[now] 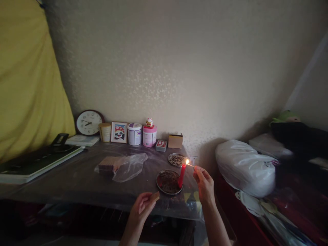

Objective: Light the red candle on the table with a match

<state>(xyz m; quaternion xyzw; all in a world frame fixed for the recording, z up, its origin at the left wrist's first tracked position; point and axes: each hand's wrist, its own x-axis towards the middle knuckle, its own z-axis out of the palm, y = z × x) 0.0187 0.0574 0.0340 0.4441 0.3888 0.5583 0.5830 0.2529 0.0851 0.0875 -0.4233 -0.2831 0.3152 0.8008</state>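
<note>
Pinching lit match point(190, 165) in right grip point(205, 184), angled toward ten o'clock near red candle point(181, 176), and brown box point(155, 197) in left grip point(144, 206).

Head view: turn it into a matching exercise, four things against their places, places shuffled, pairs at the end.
Things
1. Red candle
2. Burning match
3. Cat figurine
4. Small box

Places
A. On top of the pink canister
B. In the left hand
C. On the nearer round plate
D. In the right hand

Pairs: 1-C, 2-D, 3-A, 4-B
</note>
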